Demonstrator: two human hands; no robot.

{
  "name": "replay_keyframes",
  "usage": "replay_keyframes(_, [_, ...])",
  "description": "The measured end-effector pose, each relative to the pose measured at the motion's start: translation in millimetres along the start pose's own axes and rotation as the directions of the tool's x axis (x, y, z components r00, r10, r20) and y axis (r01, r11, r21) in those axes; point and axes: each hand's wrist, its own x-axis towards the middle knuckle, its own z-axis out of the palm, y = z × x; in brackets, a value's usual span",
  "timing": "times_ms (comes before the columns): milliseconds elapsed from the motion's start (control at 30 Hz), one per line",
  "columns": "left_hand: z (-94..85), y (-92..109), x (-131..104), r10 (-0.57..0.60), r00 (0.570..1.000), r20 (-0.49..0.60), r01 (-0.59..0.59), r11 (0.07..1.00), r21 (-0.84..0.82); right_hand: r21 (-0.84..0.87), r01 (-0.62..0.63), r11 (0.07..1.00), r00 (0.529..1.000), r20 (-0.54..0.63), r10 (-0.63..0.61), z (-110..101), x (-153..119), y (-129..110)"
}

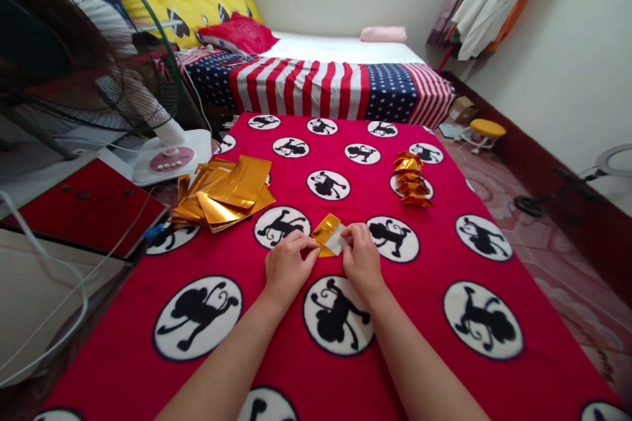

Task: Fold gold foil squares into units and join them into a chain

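Observation:
A small sheet of gold foil paper (326, 229), partly folded so that its pale back shows, lies between my hands on the red cloth. My left hand (292, 262) pinches its left edge with thumb and forefinger. On the other side, my right hand (362, 256) has its fingers closed at the pale right part of the sheet. To the left is a loose pile of flat gold foil sheets (232, 187). Several folded gold foil pieces (412, 177) stand in a row at the right.
The table is covered by a red cloth (395, 316) with monkey prints. A standing fan (168, 151) is close by on the left, beside a dark red glossy panel (83, 204) and a pale cable. Beyond the table is a bed (316, 89); a yellow stool (486, 128) stands at the right.

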Motion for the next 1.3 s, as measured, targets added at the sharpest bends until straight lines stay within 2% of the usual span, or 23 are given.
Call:
replay_keyframes(100, [-1.0,-3,2,0.052,0.998,0.018,-0.052,0.998,-0.026,0.031,0.004,1.0,0.991,-0.13,0.0,-2,12,3])
replay_keyframes(167, [-2.7,-6,6,0.112,0.992,0.05,-0.109,0.992,-0.059,0.038,0.051,0.998,0.99,-0.132,-0.046,-3,24,3])
replay_keyframes(267, [-7.4,-12,18,0.222,0.966,0.131,-0.214,0.974,-0.076,0.036,0.079,0.996,0.997,-0.004,-0.079,-1,41,3])
replay_keyframes(400, [-15.6,-20,39,0.295,0.939,0.178,-0.305,0.952,0.03,-0.01,0.057,0.998,0.985,0.161,-0.054,-2,53,6])
replay_keyframes(500, [-19.2,-23,54,0.295,0.939,0.176,-0.318,0.94,0.127,-0.062,-0.03,0.998,0.971,0.236,0.044,-10,49,5])
replay_keyframes(633, [-18.2,-21,72,0.299,0.939,0.172,-0.334,0.913,0.235,-0.109,-0.139,0.984,0.948,0.273,0.164,-21,29,-2])
replay_keyframes(800, [-12.4,-3,90,0.285,0.935,0.211,-0.336,0.903,0.268,-0.078,-0.15,0.986,0.94,0.298,0.167,-18,-1,-16])
replay_keyframes(900, [-7.4,5,95,0.267,0.931,0.25,-0.332,0.903,0.273,-0.034,-0.113,0.993,0.938,0.327,0.118,-14,-12,-21])
replay_keyframes(1033, [-1.4,2,94,0.318,0.916,0.245,-0.37,0.905,0.208,0.066,0.009,0.998,0.931,0.363,-0.032,-14,-17,-20])
replay_keyframes(1200, [3.5,-8,89,0.344,0.919,0.192,-0.364,0.928,0.078,0.033,0.178,0.983,0.958,0.223,-0.181,-12,-15,-12])
replay_keyframes(1300, [4.2,-11,85,0.381,0.913,0.145,-0.391,0.919,0.046,-0.005,0.282,0.959,0.942,0.191,-0.276,-8,-13,-8])
